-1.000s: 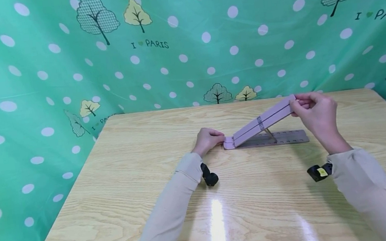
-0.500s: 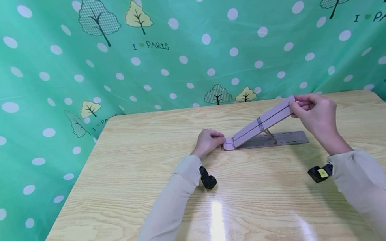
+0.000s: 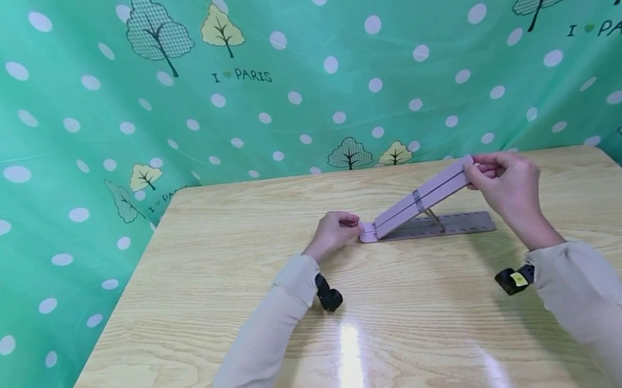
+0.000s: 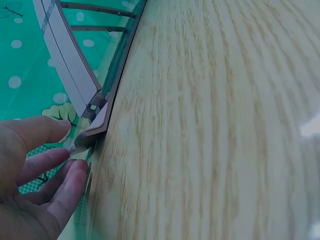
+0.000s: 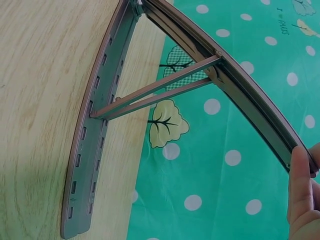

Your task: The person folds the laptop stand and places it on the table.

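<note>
A light purple folding laptop stand (image 3: 422,199) has its upper panel tilted up to the right, hinged at the left end. Two thin struts (image 5: 155,89) prop that panel over the slotted base (image 5: 80,165), which lies on the table. My right hand (image 3: 510,187) pinches the raised end, thumb on the near face and fingers behind. Beside the hinged end is my left hand (image 3: 331,234). In the left wrist view its fingers (image 4: 45,159) are parted and loosely bent, fingertips right at the small front lip (image 4: 90,136).
The stand sits toward the back of a wood-grain table (image 3: 223,229). A green dotted cloth (image 3: 275,83) with printed trees hangs behind and to the left. Black wrist cameras (image 3: 329,295) hang from both cuffs.
My left hand's fingers have loosened from the lip, and the hand has drawn slightly left and toward me. The right hand keeps its pinch, and the stand's tilt looks the same.
</note>
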Action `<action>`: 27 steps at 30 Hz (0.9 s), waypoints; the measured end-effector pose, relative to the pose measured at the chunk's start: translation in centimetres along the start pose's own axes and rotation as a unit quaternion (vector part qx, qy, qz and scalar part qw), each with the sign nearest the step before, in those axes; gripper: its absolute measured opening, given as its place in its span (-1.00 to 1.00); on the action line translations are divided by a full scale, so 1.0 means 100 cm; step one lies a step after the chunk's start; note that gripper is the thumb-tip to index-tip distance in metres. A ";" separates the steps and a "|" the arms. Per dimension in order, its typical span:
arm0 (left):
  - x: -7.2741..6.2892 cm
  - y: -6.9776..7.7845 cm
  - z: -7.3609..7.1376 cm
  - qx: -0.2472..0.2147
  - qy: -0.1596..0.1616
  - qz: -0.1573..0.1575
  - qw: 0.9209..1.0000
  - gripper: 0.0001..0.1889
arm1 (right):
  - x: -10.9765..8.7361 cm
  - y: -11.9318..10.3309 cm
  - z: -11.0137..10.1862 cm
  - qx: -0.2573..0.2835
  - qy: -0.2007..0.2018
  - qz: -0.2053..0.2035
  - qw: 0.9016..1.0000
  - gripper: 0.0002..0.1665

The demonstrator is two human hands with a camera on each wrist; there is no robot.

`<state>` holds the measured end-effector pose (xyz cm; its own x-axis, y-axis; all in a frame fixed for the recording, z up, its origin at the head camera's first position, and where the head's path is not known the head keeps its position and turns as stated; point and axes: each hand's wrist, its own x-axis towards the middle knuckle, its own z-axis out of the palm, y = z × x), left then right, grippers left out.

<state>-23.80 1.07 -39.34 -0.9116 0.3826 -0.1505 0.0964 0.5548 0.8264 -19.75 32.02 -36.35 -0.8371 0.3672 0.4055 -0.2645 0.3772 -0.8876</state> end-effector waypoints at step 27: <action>-0.010 0.000 -0.004 0.016 0.058 0.035 0.998 -0.65 | 0.029 0.103 -0.006 -0.112 0.029 -0.035 0.993 -0.57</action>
<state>-23.06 0.44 -38.97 -0.9420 0.3344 -0.0282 0.1724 0.5544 0.8142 -24.60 37.47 -44.19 -0.7900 0.3788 0.4822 -0.2022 0.5815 -0.7881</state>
